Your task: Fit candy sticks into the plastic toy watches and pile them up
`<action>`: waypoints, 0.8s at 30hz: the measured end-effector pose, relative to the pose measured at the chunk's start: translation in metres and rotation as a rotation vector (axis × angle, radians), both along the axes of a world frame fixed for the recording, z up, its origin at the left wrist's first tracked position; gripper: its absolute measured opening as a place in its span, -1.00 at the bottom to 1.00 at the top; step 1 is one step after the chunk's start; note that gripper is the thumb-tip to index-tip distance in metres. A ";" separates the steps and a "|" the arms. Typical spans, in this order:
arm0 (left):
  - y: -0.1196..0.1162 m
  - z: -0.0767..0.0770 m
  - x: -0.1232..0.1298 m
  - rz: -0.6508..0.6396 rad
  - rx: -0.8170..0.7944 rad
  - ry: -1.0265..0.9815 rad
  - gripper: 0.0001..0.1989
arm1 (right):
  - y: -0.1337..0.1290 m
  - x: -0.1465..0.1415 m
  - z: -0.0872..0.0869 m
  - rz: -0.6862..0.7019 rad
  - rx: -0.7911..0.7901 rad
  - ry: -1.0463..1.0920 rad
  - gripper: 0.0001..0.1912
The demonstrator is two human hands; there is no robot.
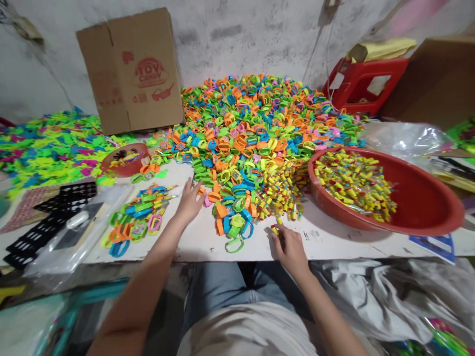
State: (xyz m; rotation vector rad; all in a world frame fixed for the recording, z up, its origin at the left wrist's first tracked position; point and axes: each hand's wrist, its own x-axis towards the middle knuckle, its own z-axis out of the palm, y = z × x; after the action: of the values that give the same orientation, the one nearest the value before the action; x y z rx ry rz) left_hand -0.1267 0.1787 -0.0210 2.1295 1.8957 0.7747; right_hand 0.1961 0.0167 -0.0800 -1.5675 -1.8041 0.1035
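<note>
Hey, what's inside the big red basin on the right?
Inside the red basin are many small yellow pieces, heaped toward the left, with its red inside showing at the right. Whatever lies beneath the heap is covered.

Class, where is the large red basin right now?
In the head view, the large red basin sits on the right of the white table, just right of the loose yellow pieces, beyond and to the right of the right hand.
</note>
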 end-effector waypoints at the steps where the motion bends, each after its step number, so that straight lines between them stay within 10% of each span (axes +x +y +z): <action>1: 0.011 -0.007 0.009 0.012 -0.013 -0.031 -0.50 | 0.001 -0.001 0.000 -0.009 0.006 -0.013 -0.65; 9: 0.056 -0.028 0.042 -0.042 -0.015 -0.223 -0.66 | -0.001 -0.005 -0.002 -0.047 0.063 -0.089 -0.69; 17: 0.019 -0.035 0.045 -0.163 -0.031 -0.326 -0.75 | -0.001 -0.001 -0.001 -0.005 0.048 -0.074 -0.75; 24: -0.025 -0.031 0.043 -0.193 -0.040 -0.382 -0.76 | -0.024 -0.029 0.029 0.439 -0.064 0.201 -0.77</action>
State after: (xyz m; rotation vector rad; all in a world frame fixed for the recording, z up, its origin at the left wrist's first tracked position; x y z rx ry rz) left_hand -0.0837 0.1538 -0.0525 1.9341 1.4773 1.0050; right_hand 0.1673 -0.0074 -0.0509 -1.1317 -1.9661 0.5102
